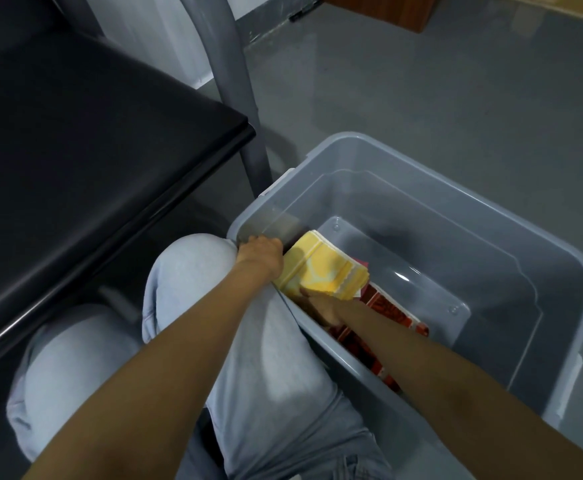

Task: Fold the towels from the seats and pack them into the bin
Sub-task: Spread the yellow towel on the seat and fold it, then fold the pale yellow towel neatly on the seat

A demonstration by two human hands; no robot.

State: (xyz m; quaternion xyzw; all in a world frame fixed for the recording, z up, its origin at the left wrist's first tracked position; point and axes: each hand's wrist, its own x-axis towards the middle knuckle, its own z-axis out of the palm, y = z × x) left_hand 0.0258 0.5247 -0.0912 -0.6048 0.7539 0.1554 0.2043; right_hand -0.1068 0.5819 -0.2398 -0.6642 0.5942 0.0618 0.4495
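Towels lie in the grey plastic bin (491,251), which stands on the grey floor (421,81) just beside the person's knees. A folded yellow towel (321,268) sits tilted at the bin's near left corner, leaning against the near wall. It lies partly over a red patterned towel (387,310) that runs along the same wall lower down.

The left hand (260,256) is at the corner of the rim, against the yellow towel's left end, with its back to the camera. Its fingers curl out of sight, so I cannot tell whether they clasp towel or rim. The right hand (321,306) reaches inside the bin, with the thumb on the yellow towel's near edge and the fingers tucked underneath, pinching it.

A black padded seat (92,150) with a grey metal leg (245,109) stands to the left.
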